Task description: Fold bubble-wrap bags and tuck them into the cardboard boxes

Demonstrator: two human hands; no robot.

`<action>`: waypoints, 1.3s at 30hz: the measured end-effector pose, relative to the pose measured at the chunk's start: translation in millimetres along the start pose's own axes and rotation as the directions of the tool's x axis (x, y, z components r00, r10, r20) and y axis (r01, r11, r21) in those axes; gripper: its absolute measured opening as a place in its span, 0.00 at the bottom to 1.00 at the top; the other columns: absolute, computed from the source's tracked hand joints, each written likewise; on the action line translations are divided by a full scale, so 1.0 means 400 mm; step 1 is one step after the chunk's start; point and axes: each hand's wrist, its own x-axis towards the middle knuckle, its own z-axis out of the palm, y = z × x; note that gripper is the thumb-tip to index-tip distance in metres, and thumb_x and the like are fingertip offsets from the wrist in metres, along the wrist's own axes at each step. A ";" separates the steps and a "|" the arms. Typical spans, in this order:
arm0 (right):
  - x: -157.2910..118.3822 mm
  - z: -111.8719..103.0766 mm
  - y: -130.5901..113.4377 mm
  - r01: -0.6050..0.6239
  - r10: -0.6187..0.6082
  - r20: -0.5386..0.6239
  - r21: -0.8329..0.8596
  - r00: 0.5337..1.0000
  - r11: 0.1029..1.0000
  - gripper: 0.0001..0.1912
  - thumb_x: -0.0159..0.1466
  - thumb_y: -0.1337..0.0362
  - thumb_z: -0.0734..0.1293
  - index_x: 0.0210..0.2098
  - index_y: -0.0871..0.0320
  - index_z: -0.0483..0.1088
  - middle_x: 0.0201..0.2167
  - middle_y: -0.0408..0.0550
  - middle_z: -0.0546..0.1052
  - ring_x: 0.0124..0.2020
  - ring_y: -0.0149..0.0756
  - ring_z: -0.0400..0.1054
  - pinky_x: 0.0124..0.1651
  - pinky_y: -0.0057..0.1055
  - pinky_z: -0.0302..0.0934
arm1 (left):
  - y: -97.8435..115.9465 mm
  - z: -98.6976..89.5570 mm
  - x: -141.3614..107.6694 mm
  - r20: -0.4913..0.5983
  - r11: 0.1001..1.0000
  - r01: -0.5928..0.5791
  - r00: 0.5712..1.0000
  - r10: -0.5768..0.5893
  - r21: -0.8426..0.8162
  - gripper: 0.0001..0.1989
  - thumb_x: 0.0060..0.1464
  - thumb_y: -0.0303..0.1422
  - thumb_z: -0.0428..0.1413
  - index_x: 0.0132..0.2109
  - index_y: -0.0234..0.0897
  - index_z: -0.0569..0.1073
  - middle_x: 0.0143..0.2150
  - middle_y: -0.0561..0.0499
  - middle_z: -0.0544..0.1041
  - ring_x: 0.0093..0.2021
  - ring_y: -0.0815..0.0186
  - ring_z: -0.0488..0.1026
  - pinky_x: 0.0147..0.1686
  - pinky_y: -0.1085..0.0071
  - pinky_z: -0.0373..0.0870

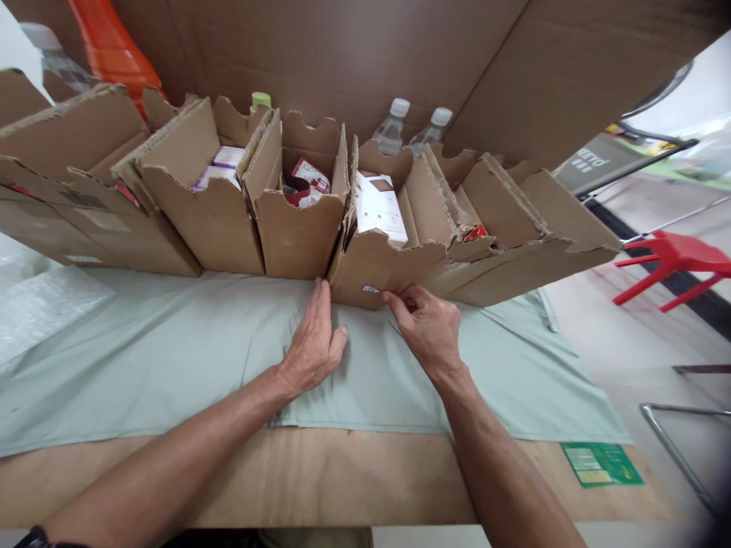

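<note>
A cardboard bin (pixel 380 266) with a white packet (pixel 380 209) inside stands in a row of similar bins. On its front is a small white sticker (pixel 370 289). My right hand (pixel 426 323) is at the sticker's right side, thumb and forefinger pinched together against the cardboard; whether anything is between them is too small to tell. My left hand (pixel 317 342) holds nothing, its fingertips resting at the lower left corner of that bin, thumb apart. Left of it, another bin (pixel 297 236) holds a red and white packet (pixel 311 179).
More bins hold purple and white boxes (pixel 225 167) and a red item (pixel 475 232). Bottles (pixel 391 129) stand behind the row. Bubble wrap (pixel 51 308) lies at the left on the green cloth (pixel 188 350). A green card (pixel 601 464) is on the table's right edge. A red stool (pixel 679 255) stands beyond.
</note>
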 end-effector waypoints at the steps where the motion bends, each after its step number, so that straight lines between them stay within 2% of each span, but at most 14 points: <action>1: 0.005 0.002 0.000 -0.004 0.004 0.002 -0.021 1.000 1.000 0.20 0.66 0.48 0.67 0.27 0.55 0.74 0.26 0.50 0.81 0.28 0.41 0.74 0.33 0.32 0.54 | 0.002 0.000 -0.001 0.006 1.000 -0.012 1.000 0.012 0.016 0.42 0.64 0.31 0.51 0.78 0.31 0.41 0.81 0.29 0.43 0.81 0.46 0.42 0.78 0.38 0.41; 4: 0.025 0.008 0.000 -0.034 0.034 -0.007 -0.097 0.999 0.995 0.18 0.66 0.50 0.67 0.29 0.56 0.76 0.27 0.52 0.82 0.30 0.43 0.75 0.33 0.32 0.52 | 0.007 -0.003 -0.003 0.047 0.998 -0.033 0.998 0.030 0.058 0.43 0.62 0.31 0.52 0.78 0.27 0.42 0.80 0.26 0.42 0.81 0.45 0.40 0.78 0.39 0.43; 7: 0.044 0.009 0.004 -0.075 0.072 -0.023 -0.153 0.997 0.985 0.16 0.67 0.51 0.68 0.32 0.57 0.78 0.28 0.53 0.82 0.31 0.44 0.76 0.32 0.33 0.50 | 0.009 -0.007 0.001 0.098 0.996 -0.044 0.994 0.037 0.071 0.43 0.62 0.31 0.52 0.77 0.29 0.43 0.80 0.27 0.45 0.81 0.45 0.44 0.77 0.39 0.45; 11: 0.032 -0.002 0.001 -0.084 0.076 -0.053 -0.163 0.996 0.983 0.16 0.67 0.53 0.67 0.32 0.57 0.79 0.28 0.54 0.83 0.30 0.45 0.76 0.32 0.34 0.52 | 0.010 -0.011 0.007 0.152 0.993 -0.062 0.987 0.046 0.099 0.41 0.62 0.32 0.51 0.77 0.29 0.45 0.80 0.27 0.49 0.80 0.46 0.47 0.77 0.41 0.49; 14: 0.000 -0.004 -0.028 0.116 -0.116 0.000 0.010 0.993 0.993 0.18 0.70 0.55 0.63 0.33 0.57 0.79 0.29 0.52 0.83 0.31 0.42 0.78 0.34 0.34 0.61 | 0.009 -0.011 0.009 0.181 0.990 -0.072 0.982 0.050 0.119 0.41 0.61 0.32 0.51 0.77 0.28 0.47 0.79 0.27 0.50 0.80 0.46 0.48 0.76 0.41 0.51; 16: -0.014 0.003 -0.058 0.299 -0.314 0.069 0.173 0.947 0.938 0.17 0.72 0.57 0.60 0.41 0.56 0.80 0.37 0.51 0.85 0.38 0.41 0.80 0.42 0.34 0.69 | 0.009 -0.012 0.010 0.190 0.990 -0.075 0.980 0.051 0.122 0.41 0.61 0.34 0.52 0.76 0.29 0.48 0.79 0.28 0.50 0.80 0.45 0.49 0.76 0.39 0.51; 18: -0.014 0.014 -0.084 0.386 -0.426 0.127 0.250 0.896 0.888 0.18 0.72 0.61 0.59 0.52 0.56 0.78 0.48 0.51 0.84 0.48 0.42 0.80 0.52 0.37 0.72 | 0.012 -0.014 0.011 0.199 0.989 -0.071 0.979 0.043 0.133 0.42 0.60 0.35 0.52 0.76 0.29 0.48 0.79 0.28 0.51 0.80 0.44 0.49 0.76 0.39 0.51; 21: 0.004 0.026 -0.096 0.350 -0.385 0.174 0.202 0.906 0.915 0.23 0.70 0.63 0.60 0.62 0.57 0.73 0.56 0.53 0.81 0.57 0.46 0.77 0.60 0.45 0.71 | 0.023 -0.015 0.014 0.211 0.984 -0.048 0.978 0.011 0.173 0.41 0.59 0.35 0.52 0.75 0.25 0.50 0.79 0.27 0.52 0.79 0.44 0.50 0.76 0.40 0.52; 23: 0.017 0.030 -0.087 0.301 -0.331 0.186 0.171 0.925 0.938 0.24 0.70 0.63 0.61 0.63 0.59 0.71 0.58 0.55 0.80 0.54 0.48 0.78 0.59 0.48 0.72 | 0.032 -0.014 0.016 0.219 0.979 -0.036 0.976 -0.009 0.200 0.41 0.58 0.35 0.52 0.74 0.21 0.52 0.78 0.25 0.53 0.79 0.44 0.52 0.76 0.42 0.53; 26: 0.025 0.029 -0.071 0.274 -0.307 0.215 0.168 0.927 0.947 0.29 0.67 0.62 0.64 0.67 0.60 0.67 0.60 0.57 0.79 0.47 0.48 0.80 0.55 0.49 0.75 | 0.040 -0.012 0.018 0.225 0.975 -0.032 0.974 -0.019 0.220 0.41 0.57 0.34 0.52 0.73 0.18 0.53 0.77 0.23 0.55 0.78 0.43 0.54 0.76 0.43 0.53; 29: 0.022 0.011 -0.080 0.282 -0.315 0.188 0.183 0.930 0.942 0.28 0.65 0.62 0.65 0.64 0.62 0.70 0.58 0.59 0.80 0.44 0.47 0.80 0.52 0.48 0.75 | 0.039 -0.009 0.017 0.211 0.974 -0.021 0.977 -0.028 0.226 0.40 0.57 0.33 0.52 0.73 0.20 0.54 0.77 0.24 0.56 0.77 0.42 0.55 0.75 0.42 0.54; 32: 0.027 -0.027 -0.133 0.307 -0.341 0.083 0.279 0.936 0.910 0.23 0.68 0.61 0.64 0.60 0.59 0.72 0.48 0.52 0.83 0.36 0.39 0.79 0.49 0.40 0.75 | 0.038 -0.008 0.016 0.194 0.978 -0.029 0.981 -0.012 0.206 0.38 0.57 0.32 0.52 0.72 0.22 0.56 0.75 0.26 0.60 0.76 0.43 0.57 0.74 0.42 0.56; 35: 0.059 -0.063 -0.222 0.359 -0.384 0.024 0.303 0.923 0.883 0.26 0.70 0.63 0.63 0.67 0.55 0.67 0.43 0.47 0.83 0.35 0.35 0.77 0.47 0.35 0.72 | 0.040 -0.008 0.018 0.178 0.984 -0.032 0.984 0.000 0.178 0.36 0.55 0.30 0.54 0.70 0.26 0.60 0.73 0.29 0.64 0.74 0.45 0.61 0.73 0.45 0.59; 39: 0.137 -0.069 -0.345 0.370 -0.377 0.180 0.070 0.908 0.926 0.35 0.69 0.68 0.62 0.75 0.52 0.56 0.41 0.47 0.84 0.39 0.43 0.78 0.48 0.40 0.69 | 0.042 -0.011 0.024 0.171 0.983 -0.008 0.985 -0.024 0.184 0.33 0.55 0.29 0.54 0.68 0.28 0.64 0.71 0.31 0.67 0.72 0.46 0.64 0.72 0.47 0.61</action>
